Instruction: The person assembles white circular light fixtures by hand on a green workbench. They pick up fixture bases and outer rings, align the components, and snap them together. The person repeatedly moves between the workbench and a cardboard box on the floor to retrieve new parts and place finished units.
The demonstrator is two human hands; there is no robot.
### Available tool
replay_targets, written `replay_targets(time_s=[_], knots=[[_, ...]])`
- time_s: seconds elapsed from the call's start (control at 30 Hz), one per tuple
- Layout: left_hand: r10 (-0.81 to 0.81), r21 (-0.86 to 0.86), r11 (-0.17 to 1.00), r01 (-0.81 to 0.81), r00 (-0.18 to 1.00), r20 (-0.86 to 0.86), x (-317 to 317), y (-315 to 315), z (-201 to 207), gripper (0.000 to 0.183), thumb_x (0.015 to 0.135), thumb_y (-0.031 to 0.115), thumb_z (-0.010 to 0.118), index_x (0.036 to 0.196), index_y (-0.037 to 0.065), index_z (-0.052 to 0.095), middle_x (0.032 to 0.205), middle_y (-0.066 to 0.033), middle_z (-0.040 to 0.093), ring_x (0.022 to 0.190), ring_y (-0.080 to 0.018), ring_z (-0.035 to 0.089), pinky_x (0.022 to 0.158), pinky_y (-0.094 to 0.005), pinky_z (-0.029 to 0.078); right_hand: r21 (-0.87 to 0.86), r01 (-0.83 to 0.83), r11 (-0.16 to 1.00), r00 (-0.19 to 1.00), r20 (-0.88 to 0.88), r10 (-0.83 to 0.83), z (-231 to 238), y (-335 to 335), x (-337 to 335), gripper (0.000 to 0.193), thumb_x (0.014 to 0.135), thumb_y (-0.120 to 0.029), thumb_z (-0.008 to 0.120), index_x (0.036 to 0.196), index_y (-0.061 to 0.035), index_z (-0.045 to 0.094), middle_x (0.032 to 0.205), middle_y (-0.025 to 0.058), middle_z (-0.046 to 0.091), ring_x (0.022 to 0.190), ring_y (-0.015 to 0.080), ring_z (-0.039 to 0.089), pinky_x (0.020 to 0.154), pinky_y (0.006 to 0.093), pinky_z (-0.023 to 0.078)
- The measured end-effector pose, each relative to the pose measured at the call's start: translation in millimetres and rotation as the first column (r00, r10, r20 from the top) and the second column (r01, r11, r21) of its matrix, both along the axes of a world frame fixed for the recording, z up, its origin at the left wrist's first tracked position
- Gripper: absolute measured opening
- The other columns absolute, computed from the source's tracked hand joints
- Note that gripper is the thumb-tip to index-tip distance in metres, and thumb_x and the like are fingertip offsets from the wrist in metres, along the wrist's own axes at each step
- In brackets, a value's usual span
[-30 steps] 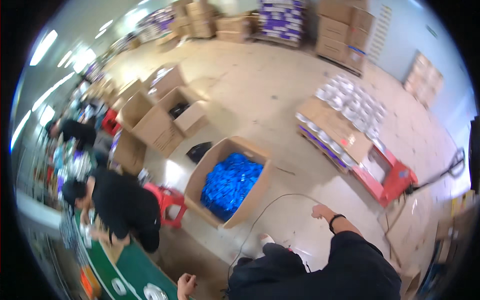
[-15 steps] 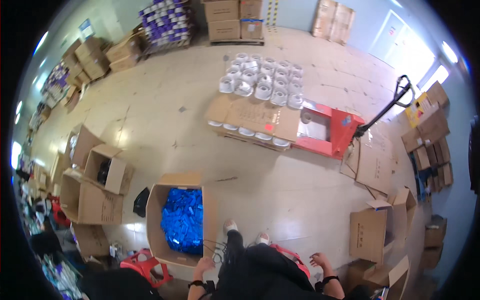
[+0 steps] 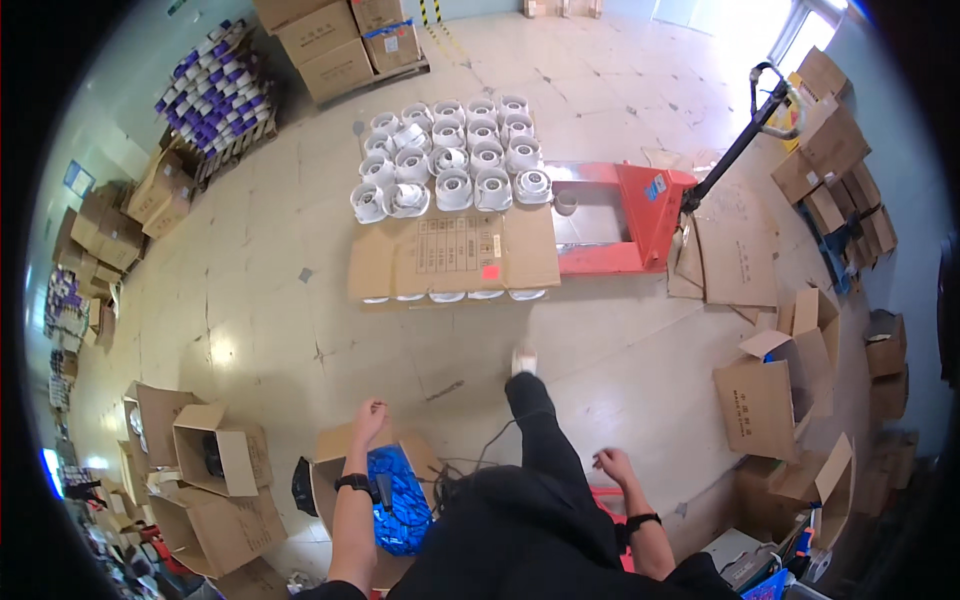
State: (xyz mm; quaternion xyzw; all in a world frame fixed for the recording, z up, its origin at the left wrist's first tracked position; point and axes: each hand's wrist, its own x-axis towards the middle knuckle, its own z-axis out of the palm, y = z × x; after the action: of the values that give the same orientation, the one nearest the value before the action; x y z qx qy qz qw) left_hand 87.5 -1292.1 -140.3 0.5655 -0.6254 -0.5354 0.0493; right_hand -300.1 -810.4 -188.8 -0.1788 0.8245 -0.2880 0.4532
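Observation:
My left hand [image 3: 370, 418] is raised over the edge of a cardboard box [image 3: 332, 445], its fingers loosely bent with nothing seen in them. Inside the box lies a heap of small blue packets [image 3: 400, 515], partly hidden by my forearm. My right hand [image 3: 612, 464] hangs at my right side, fingers loosely apart and holding nothing visible. Ahead, rows of white round housings [image 3: 452, 188] stand behind a flat cardboard sheet [image 3: 450, 255], with more white pieces showing under its front edge. One of my feet [image 3: 524, 360] is forward on the floor.
A red pallet truck [image 3: 645, 220] with a black handle [image 3: 735, 135] adjoins the load. Flattened cardboard [image 3: 735, 250] lies beside it. Open cartons [image 3: 755, 405] stand at right, more cartons [image 3: 225, 455] at left. Dark cables [image 3: 480, 455] loop near my waist.
I have stepped forward, so the white housings appear nearer and the box of blue packets lower in view. My left hand has swung up and forward; my right hand is also higher.

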Motion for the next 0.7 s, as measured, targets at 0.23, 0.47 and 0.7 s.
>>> replay_targets(time_s=[0.23,0.47,0.7], knots=[[-0.197,-0.008,0.98,0.2,0.97,0.142,-48.0,-37.9,-51.5,0.023,0.089,0.016,0.057,0.105,0.001,0.062,0.084,-0.0113,0.067,0.075,-0.0183,0.065,0.068,-0.0316,0.052,-0.24,-0.287,0.927,0.908,-0.377,0.184,-34.8,-337.5,-173.7,0.024,0.087,-0.019,0.051,0.097,-0.0025,0.066,0.089,0.023,0.065,0.086,0.0397,0.063,0.075,0.0444,0.051],[-0.163,0.472,0.881,-0.033,0.915,0.368,-76.7,-31.6,35.9,0.022,0.09,0.013,0.059,0.107,0.002,0.063,0.082,-0.011,0.069,0.074,-0.0156,0.066,0.068,-0.0297,0.053,-0.27,-0.421,0.866,0.754,-0.636,0.168,-54.1,-630.1,-321.3,0.034,0.081,-0.014,0.059,0.114,-0.0094,0.055,0.107,0.026,0.059,0.097,0.043,0.059,0.084,0.0511,0.048],[0.022,0.216,0.974,-0.073,0.974,0.228,-149.9,-67.5,17.4,0.02,0.091,0.011,0.057,0.108,0.001,0.061,0.086,-0.0127,0.069,0.078,-0.0171,0.067,0.071,-0.0313,0.053,-0.442,-0.248,0.862,0.914,-0.402,0.057,-98.1,-753.7,-390.7,0.042,0.082,-0.016,0.056,0.123,-0.0056,0.053,0.099,0.0262,0.064,0.094,0.0422,0.062,0.085,0.0447,0.048]])
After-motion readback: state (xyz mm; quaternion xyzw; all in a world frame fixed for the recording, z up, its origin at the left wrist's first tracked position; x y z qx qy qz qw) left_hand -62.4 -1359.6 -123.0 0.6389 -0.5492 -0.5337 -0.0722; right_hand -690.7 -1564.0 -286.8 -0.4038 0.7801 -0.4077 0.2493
